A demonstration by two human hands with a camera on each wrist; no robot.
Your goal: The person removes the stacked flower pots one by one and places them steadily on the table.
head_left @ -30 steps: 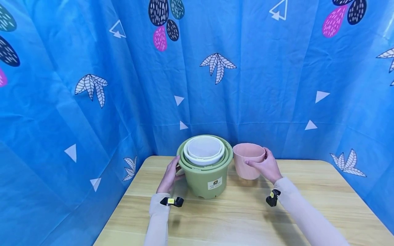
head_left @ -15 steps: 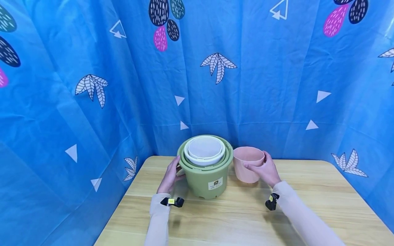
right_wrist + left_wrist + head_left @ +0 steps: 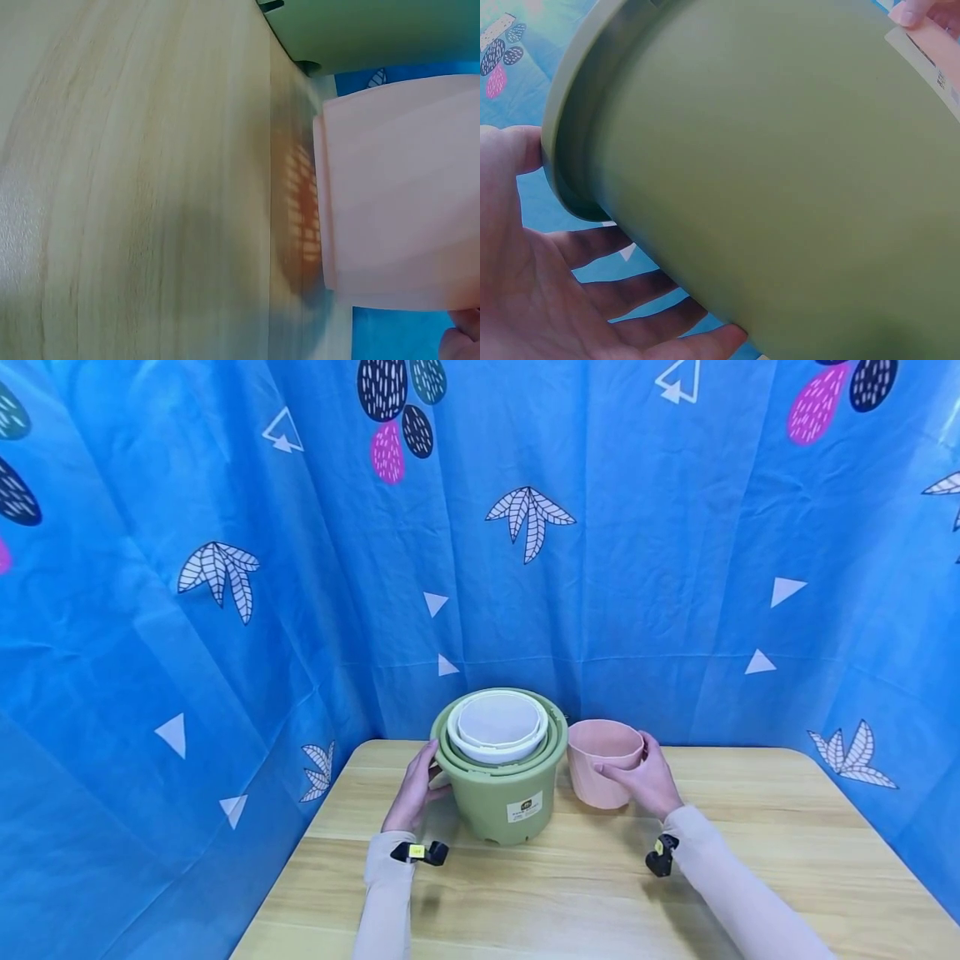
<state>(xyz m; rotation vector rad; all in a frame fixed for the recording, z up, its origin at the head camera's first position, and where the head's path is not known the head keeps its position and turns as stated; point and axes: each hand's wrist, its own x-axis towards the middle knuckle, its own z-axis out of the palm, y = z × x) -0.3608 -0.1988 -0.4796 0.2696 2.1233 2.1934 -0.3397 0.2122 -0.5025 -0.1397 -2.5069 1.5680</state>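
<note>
A large green flowerpot (image 3: 491,810), with a white label on its front, stands on the wooden table. Another green rim and white pots (image 3: 498,752) are nested inside it. At its left side my left hand (image 3: 408,789) has the thumb (image 3: 526,146) against the rim and spread, fairly straight fingertips touching the wall. My right hand (image 3: 651,777) grips a pink flowerpot (image 3: 592,777), thumb on the near side and fingers round the right side, mostly hidden. In the right wrist view the pink pot's base hangs slightly off the table over a patterned patch of light.
The wooden table (image 3: 600,893) extends toward me and to the right. A blue patterned curtain (image 3: 637,610) hangs close behind and along both sides. The green pot stands directly left of the pink one, their rims nearly touching in the head view.
My right hand has lowered the pink flowerpot and brought it slightly toward me, beside the green pot. The left hand and the green flowerpot have stayed in place.
</note>
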